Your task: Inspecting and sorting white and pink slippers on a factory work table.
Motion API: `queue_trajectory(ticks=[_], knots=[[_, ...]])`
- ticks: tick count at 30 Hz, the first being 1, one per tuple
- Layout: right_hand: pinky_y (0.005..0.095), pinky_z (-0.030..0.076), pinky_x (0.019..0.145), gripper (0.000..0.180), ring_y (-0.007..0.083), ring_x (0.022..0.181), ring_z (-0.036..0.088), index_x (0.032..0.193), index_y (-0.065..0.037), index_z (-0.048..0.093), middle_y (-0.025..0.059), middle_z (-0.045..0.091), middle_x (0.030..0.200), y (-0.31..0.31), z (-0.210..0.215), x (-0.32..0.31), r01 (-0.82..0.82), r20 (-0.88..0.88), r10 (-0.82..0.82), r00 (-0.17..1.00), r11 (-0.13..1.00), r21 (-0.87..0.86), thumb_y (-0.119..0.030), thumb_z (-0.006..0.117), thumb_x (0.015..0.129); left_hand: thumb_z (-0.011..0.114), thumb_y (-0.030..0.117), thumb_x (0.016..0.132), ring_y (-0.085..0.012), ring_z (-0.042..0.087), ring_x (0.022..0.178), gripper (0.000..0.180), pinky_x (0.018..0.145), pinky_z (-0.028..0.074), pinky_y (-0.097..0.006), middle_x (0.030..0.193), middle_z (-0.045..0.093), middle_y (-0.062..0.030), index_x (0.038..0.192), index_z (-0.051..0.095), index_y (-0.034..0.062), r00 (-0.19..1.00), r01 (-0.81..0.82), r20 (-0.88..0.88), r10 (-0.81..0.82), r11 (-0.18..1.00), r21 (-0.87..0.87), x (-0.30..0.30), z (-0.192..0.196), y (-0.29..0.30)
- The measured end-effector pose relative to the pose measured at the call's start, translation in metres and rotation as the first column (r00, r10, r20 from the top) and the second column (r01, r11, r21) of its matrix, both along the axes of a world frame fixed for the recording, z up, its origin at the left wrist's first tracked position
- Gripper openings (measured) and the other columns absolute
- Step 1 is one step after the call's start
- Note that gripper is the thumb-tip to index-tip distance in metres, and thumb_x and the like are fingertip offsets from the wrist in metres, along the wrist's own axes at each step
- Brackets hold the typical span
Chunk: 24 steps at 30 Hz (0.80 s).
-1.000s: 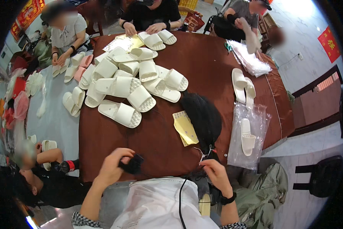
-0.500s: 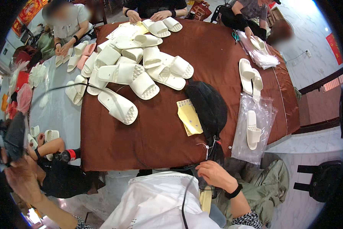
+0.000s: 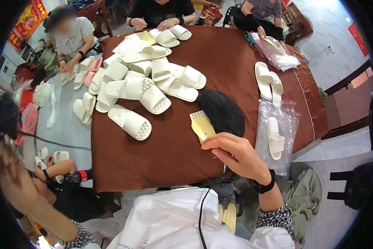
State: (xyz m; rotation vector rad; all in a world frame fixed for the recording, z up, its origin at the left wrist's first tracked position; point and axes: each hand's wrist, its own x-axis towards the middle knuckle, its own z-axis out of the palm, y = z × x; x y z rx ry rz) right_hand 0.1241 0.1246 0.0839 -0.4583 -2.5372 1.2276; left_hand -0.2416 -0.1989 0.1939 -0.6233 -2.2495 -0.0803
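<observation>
My right hand reaches over the front right of the table, thumb apart from the stretched fingers. Its fingertips are at the lower edge of a yellow sheet of small stickers; contact is unclear. Just beyond the hand lies a rounded black bag, partly hidden by it. My left hand is raised at the far left edge, smeared by motion. Above its fingers shows a blurred black object with a cord; whether I hold it cannot be seen. A single white slipper lies nearest me, left of the sheet.
White slippers are heaped on the brown-covered table. To the right, one slipper lies on a clear plastic bag, below another pair. Co-workers sit around the far side and left. A dark bottle stands left of the table.
My right hand has moved up and forward from the table's front edge to the yellow sheet. My left hand and the black object have shifted toward the left edge and up.
</observation>
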Motion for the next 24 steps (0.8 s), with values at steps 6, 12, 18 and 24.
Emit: queue_trajectory(ticks=[6,12,18,24], knots=[[0.0362,0.052,0.082,0.021,0.032,0.096,0.063,0.108,-0.001,0.062,0.0125,0.064,0.107,-0.008,0.052,-0.064,-0.145,-0.28,0.161,0.946,0.986,0.079,0.0,0.059,0.088,0.063,0.01,0.093,-0.0204,0.065,0.101,0.041,0.083,0.055,-0.029,0.12,0.061,-0.0173,0.132,0.052,-0.0003,0.757,0.637,-0.165,-0.632,0.659,0.399,0.037,-0.027,0.086],[0.0393,0.048,0.093,0.062,0.0286,0.119,0.052,0.143,-0.006,0.034,0.0149,0.044,0.138,-0.024,0.081,-0.127,-0.236,-0.547,0.176,0.818,0.971,-0.041,-0.006,0.064,0.089,0.047,0.02,0.102,-0.0144,0.064,0.078,0.03,0.059,0.051,-0.021,0.12,0.062,-0.0222,0.123,0.052,-0.0011,0.009,0.257,-0.041,-0.999,-0.037,0.966,0.088,0.02,0.153],[0.0382,0.049,0.095,0.075,0.0254,0.127,0.046,0.149,-0.008,0.024,0.0142,0.039,0.143,-0.033,0.092,-0.16,-0.384,-0.686,0.135,0.715,0.896,-0.223,-0.015,0.068,0.089,0.049,0.02,0.101,-0.0144,0.064,0.079,0.033,0.062,0.051,-0.022,0.122,0.062,-0.0166,0.128,0.051,0.0003,-0.187,0.11,0.012,-0.982,-0.009,0.994,0.102,0.019,0.167],[0.0265,0.048,0.089,0.058,0.0114,0.104,0.053,0.137,-0.001,0.038,0.0087,0.053,0.112,-0.018,0.077,-0.157,-0.257,-0.633,-0.036,0.773,0.894,-0.366,-0.002,0.067,0.086,0.05,0.015,0.1,-0.0041,0.059,0.074,0.03,0.062,0.044,-0.015,0.114,0.066,-0.0111,0.125,0.06,0.0015,-0.096,0.343,0.305,-0.948,0.256,0.904,0.087,0.019,0.157]])
